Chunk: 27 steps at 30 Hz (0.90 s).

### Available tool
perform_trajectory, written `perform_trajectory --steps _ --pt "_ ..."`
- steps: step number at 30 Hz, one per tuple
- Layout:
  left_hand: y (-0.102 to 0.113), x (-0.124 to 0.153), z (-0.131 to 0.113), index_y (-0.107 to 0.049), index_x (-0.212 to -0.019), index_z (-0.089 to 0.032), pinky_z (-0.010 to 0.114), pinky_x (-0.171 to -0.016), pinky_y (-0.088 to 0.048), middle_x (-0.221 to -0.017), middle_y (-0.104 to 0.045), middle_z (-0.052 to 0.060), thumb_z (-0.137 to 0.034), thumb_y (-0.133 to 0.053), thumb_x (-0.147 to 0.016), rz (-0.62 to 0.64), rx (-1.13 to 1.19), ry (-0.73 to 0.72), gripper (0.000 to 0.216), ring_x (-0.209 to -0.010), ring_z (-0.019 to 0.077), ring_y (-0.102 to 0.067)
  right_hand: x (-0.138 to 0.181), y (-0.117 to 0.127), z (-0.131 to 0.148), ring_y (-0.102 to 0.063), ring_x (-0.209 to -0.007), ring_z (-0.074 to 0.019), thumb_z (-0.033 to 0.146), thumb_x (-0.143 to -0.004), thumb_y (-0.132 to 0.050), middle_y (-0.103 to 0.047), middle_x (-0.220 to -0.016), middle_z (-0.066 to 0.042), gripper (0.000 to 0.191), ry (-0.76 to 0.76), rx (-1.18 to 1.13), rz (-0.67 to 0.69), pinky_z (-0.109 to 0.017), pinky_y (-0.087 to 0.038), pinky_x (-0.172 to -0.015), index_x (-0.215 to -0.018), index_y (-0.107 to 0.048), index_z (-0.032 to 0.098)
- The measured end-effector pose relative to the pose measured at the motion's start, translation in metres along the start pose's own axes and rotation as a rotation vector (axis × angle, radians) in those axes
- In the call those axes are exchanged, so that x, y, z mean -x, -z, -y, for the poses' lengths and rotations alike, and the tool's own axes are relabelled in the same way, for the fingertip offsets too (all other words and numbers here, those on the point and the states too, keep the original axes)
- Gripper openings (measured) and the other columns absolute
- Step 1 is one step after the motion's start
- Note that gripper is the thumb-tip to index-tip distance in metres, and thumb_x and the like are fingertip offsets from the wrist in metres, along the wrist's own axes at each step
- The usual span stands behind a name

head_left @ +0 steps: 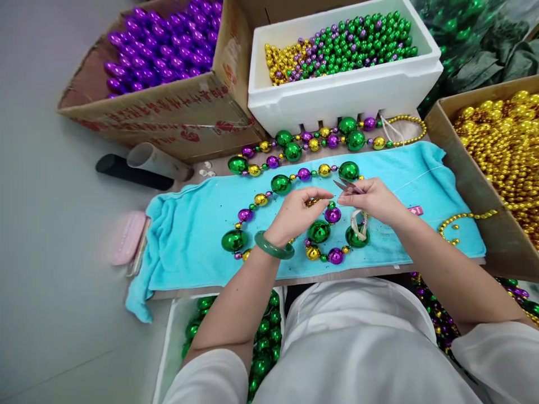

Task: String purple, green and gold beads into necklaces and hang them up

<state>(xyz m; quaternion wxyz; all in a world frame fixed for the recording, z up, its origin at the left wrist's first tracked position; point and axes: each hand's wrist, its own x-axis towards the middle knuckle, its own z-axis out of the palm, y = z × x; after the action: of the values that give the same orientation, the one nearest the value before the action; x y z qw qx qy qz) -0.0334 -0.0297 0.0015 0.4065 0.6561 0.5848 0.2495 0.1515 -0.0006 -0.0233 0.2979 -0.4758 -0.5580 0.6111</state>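
Observation:
My left hand, with a green bangle on its wrist, is closed in a pinch at the end of a bead strand. This bead necklace of green, purple and gold balls curves over the turquoise towel. Opposite it, my right hand grips small scissors, their pointed blades aimed up and left towards my left fingertips. A whitish loop of cord dangles below my right hand, in front of a large green ball. Any thread between the hands is too fine to make out.
Behind the towel lies another bead strand. A white foam box of small beads, a carton of purple beads and a carton of gold beads surround the table. Dark and clear cylinders and a pink case are at left.

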Motion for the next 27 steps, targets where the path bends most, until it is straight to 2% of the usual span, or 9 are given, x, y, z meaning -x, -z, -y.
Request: perform_trajectory --steps 5,9,11,15,19,22,27 --pt "-0.003 -0.008 0.001 -0.071 -0.073 -0.018 0.029 -0.072 -0.045 -0.081 -0.067 0.004 -0.032 -0.063 -0.077 -0.022 -0.03 -0.074 0.016 -0.076 0.0147 -0.058 -0.006 -0.001 0.002 -0.044 -0.061 -0.0109 0.037 -0.066 -0.07 -0.054 -0.061 0.001 0.023 0.115 0.058 -0.057 -0.027 -0.036 -0.059 -0.064 -0.064 0.015" --pt "0.0 -0.013 0.004 -0.067 -0.071 -0.016 0.023 -0.057 -0.042 -0.072 -0.064 0.002 -0.033 -0.064 -0.075 0.043 0.293 0.114 0.018 -0.065 0.011 -0.054 0.0 0.006 0.006 -0.044 -0.061 -0.0112 0.043 -0.076 -0.062 -0.051 -0.063 0.002 0.028 0.219 0.133 -0.151 -0.026 -0.034 -0.058 -0.083 -0.064 0.016" --pt "0.002 -0.015 0.007 -0.065 -0.072 -0.015 0.021 -0.051 -0.04 -0.072 -0.062 0.002 -0.034 -0.066 -0.074 0.08 0.469 0.192 0.018 -0.062 0.0091 -0.053 0.006 0.011 0.004 -0.045 -0.062 -0.0118 0.047 -0.08 -0.057 -0.052 -0.066 0.001 0.033 0.218 0.103 -0.071 -0.026 -0.035 -0.058 -0.09 -0.063 0.016" --pt "0.003 -0.016 0.013 -0.064 -0.078 -0.015 0.018 -0.044 -0.037 -0.072 -0.062 0.002 -0.035 -0.07 -0.073 0.149 0.665 0.255 0.021 -0.057 0.0073 -0.052 0.014 0.015 -0.007 -0.047 -0.063 -0.0127 0.053 -0.082 -0.051 -0.051 -0.065 -0.001 0.042 0.148 0.083 0.115 -0.026 -0.035 -0.058 -0.081 -0.069 0.014" --pt "0.0 -0.016 0.015 -0.064 -0.081 -0.015 0.018 -0.041 -0.036 -0.071 -0.064 0.003 -0.036 -0.07 -0.074 0.206 0.749 0.263 0.022 -0.053 0.0071 -0.052 0.014 0.012 -0.016 -0.048 -0.066 -0.0136 0.052 -0.082 -0.052 -0.052 -0.066 -0.001 0.044 0.181 0.103 0.132 -0.027 -0.036 -0.062 -0.087 -0.073 0.014" --pt "-0.002 -0.015 0.015 -0.063 -0.081 -0.015 0.017 -0.04 -0.036 -0.069 -0.064 0.003 -0.036 -0.069 -0.075 0.225 0.784 0.271 0.022 -0.052 0.007 -0.053 0.012 0.008 -0.02 -0.049 -0.068 -0.0139 0.046 -0.082 -0.055 -0.056 -0.069 -0.002 0.038 0.216 0.11 0.137 -0.028 -0.037 -0.065 -0.092 -0.075 0.015" --pt "-0.002 -0.014 0.015 -0.063 -0.083 -0.014 0.017 -0.041 -0.038 -0.067 -0.064 0.003 -0.035 -0.069 -0.075 0.238 0.819 0.292 0.023 -0.053 0.0078 -0.055 0.009 0.007 -0.025 -0.051 -0.07 -0.0138 0.039 -0.074 -0.066 -0.06 -0.076 -0.003 0.035 0.14 0.035 0.119 -0.027 -0.038 -0.061 -0.099 -0.074 0.016"
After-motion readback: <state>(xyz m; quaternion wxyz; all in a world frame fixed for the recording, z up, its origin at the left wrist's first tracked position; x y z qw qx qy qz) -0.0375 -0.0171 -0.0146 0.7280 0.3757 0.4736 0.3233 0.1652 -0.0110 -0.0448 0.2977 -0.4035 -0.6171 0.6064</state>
